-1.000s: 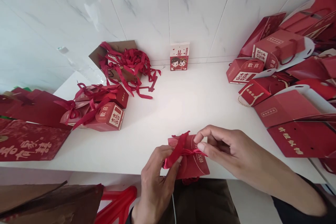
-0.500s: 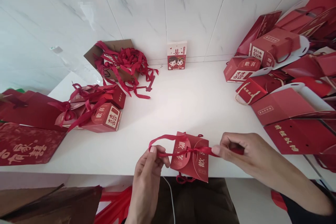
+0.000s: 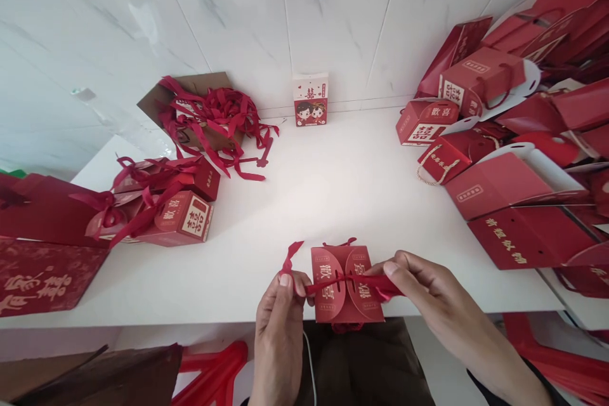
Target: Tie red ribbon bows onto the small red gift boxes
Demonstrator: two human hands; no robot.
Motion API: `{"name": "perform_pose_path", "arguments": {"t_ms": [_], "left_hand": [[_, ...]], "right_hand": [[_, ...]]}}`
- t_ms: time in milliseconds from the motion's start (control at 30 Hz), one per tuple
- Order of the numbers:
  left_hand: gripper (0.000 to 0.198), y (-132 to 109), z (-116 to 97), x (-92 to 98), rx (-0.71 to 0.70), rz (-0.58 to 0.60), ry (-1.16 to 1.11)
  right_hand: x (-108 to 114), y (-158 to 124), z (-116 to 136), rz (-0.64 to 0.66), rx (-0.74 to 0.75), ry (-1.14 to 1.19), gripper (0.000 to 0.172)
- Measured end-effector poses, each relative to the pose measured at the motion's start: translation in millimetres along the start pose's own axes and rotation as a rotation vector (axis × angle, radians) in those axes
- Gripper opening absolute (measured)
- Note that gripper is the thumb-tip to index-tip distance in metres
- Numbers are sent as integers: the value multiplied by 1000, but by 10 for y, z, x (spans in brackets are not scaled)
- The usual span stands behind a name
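A red gift box (image 3: 328, 311) with rounded interlocking flaps and gold characters sits at the table's front edge. Across its top runs a red ribbon (image 3: 321, 285), crossed at the middle of the flaps. My left hand (image 3: 283, 317) pinches one ribbon end between thumb and fingers at the box's left side, with a loose tail sticking up. On the right side, my right hand (image 3: 423, 292) grips the other part of the ribbon, which looks bunched or looped near the fingers. Dark red cord shows at the back and front of the box.
Ribboned red boxes (image 3: 178, 219) stand at the left beside a large red bag (image 3: 47, 273). Behind them a brown paper bag (image 3: 147, 101) spills red ribbons (image 3: 228, 114). A small card box (image 3: 311, 101) stands by the wall. Many red boxes (image 3: 514, 184) pile up at the right.
The left loop of ribbon is now a short upright tail at my left hand. The box has turned slightly and lies straighter. Both hands have moved a little closer to it.
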State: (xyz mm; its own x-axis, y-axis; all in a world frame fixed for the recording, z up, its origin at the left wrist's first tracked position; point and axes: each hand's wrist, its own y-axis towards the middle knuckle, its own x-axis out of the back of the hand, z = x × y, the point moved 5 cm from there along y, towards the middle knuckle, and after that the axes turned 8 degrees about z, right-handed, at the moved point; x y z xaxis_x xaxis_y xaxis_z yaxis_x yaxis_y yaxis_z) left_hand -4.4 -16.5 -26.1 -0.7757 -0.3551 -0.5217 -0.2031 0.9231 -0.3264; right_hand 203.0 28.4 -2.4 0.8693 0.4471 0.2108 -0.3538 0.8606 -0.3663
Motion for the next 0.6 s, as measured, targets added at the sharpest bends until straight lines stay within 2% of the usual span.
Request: {"name": "perform_pose_path", "arguments": {"t_ms": [133, 267, 433, 600], "left_hand": [[42, -6, 61, 71, 28, -97, -16], [32, 6, 20, 107, -24, -77, 55], [28, 11, -202, 115, -160, -74, 148], [25, 35, -495, -13, -241, 43, 215]], "right_hand": [[45, 42, -100, -48, -12, -27, 55], [92, 53, -85, -86, -18, -83, 53], [158, 0, 38, -3, 27, -217, 37], [295, -55, 152, -1, 77, -363, 27]]}}
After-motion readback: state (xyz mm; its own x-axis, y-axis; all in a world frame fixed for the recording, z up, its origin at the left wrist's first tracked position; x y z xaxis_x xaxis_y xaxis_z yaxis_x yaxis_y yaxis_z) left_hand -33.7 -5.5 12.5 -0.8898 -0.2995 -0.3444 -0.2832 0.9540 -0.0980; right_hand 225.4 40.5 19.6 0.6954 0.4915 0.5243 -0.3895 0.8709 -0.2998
